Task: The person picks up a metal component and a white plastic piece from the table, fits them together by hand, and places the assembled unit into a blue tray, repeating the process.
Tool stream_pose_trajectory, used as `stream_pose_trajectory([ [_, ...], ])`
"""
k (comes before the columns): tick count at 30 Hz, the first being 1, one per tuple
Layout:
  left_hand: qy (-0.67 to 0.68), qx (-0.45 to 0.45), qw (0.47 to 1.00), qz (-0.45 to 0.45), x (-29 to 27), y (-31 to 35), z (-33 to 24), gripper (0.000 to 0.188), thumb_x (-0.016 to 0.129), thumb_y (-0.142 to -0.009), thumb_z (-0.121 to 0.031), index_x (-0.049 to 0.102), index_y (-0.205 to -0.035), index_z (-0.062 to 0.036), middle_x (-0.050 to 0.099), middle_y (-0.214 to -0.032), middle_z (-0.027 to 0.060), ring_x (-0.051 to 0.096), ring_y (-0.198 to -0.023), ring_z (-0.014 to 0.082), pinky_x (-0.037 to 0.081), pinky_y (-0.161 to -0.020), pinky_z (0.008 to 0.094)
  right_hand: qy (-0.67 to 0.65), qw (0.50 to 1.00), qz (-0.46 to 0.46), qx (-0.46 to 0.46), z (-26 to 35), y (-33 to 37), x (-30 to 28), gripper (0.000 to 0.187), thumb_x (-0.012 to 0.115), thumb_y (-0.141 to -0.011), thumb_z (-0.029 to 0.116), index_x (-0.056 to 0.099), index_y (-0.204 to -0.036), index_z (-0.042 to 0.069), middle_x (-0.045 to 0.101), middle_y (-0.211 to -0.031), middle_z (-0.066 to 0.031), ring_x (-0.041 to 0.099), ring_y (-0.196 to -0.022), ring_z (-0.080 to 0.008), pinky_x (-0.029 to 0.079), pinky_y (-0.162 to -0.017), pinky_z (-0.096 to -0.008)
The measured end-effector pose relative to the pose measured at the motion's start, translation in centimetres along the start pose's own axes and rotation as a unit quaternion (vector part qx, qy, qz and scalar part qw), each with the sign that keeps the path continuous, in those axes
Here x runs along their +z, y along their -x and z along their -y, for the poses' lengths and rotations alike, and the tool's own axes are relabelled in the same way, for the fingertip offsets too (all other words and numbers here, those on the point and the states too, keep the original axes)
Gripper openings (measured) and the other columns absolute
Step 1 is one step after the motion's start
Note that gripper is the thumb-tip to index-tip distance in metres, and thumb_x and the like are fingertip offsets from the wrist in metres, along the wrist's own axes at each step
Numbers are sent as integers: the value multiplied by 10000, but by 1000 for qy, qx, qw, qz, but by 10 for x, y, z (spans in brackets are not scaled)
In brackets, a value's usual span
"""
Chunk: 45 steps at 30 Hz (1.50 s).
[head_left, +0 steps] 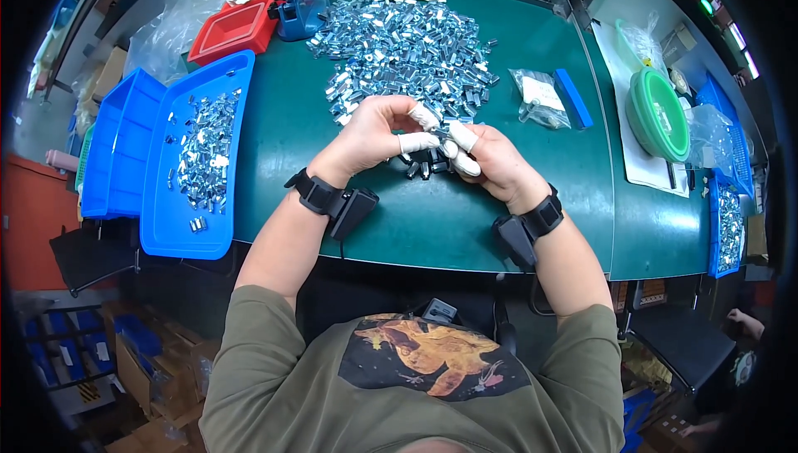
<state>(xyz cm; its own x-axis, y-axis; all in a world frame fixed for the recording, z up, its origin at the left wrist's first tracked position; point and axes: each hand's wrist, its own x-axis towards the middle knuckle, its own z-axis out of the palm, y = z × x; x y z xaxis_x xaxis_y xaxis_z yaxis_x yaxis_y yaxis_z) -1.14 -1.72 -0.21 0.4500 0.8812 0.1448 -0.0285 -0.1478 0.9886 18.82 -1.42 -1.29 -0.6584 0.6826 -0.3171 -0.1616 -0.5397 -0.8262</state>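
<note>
A big heap of small shiny metal parts (407, 50) covers the far middle of the green table (532, 204). At its near edge my left hand (378, 133) and my right hand (490, 160) meet, white covers on their fingertips. Pinched between the fingers of both is a small metal part (441, 132), mostly hidden by them. Just below the hands lie several small dark-looking metal parts (426, 169) on the tabletop. Each of my wrists wears a black strap with a box-shaped device.
At left, a blue tray (155, 195) with loose metal parts adjoins another blue bin (116, 141). Behind are a red tray (237, 31) and a blue tape dispenser (301, 21). To the right lie a clear bag (540, 100), a blue bar (572, 97) and green bowls (659, 112).
</note>
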Motion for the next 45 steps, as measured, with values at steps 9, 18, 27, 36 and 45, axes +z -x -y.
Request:
stream_pose_trajectory([
  [9,-48,21,978,-201,-26,9,-25,176,620,-732,-37,571,-899,-8,588,-837,31,553,-750,100,449,-667,222,121,982,-112,-89,-7,-9,9,238,434,-883,251,549,-785,67,433,-542,66,331,-442,-13,234,-400,-160],
  [18,-350,-46,780,-516,-164,128,-23,210,652,-701,-81,586,-883,-1,605,-825,85,568,-753,138,447,-679,245,143,973,-136,-118,-9,-13,13,227,444,-877,251,564,-822,67,445,-577,58,324,-460,-16,231,-411,-164],
  [27,-341,-98,928,-114,3,23,-20,162,623,-737,-113,611,-874,-29,600,-776,42,538,-716,94,434,-628,229,85,976,-141,-145,-10,-11,8,181,462,-866,196,574,-875,54,484,-642,42,383,-535,-31,302,-474,-179],
  [36,-248,-103,956,-118,4,-6,-3,97,565,-777,-62,568,-856,-5,573,-751,28,531,-729,74,420,-648,203,192,942,-172,-215,-21,-24,-5,157,497,-850,166,574,-901,39,507,-676,50,405,-564,-25,337,-507,-178],
  [45,0,-67,993,-96,5,-14,4,146,588,-758,-29,564,-898,5,583,-807,19,545,-708,74,445,-650,211,386,857,-215,-263,-19,-19,-4,146,505,-843,162,579,-842,36,495,-638,48,388,-533,-29,328,-479,-186],
])
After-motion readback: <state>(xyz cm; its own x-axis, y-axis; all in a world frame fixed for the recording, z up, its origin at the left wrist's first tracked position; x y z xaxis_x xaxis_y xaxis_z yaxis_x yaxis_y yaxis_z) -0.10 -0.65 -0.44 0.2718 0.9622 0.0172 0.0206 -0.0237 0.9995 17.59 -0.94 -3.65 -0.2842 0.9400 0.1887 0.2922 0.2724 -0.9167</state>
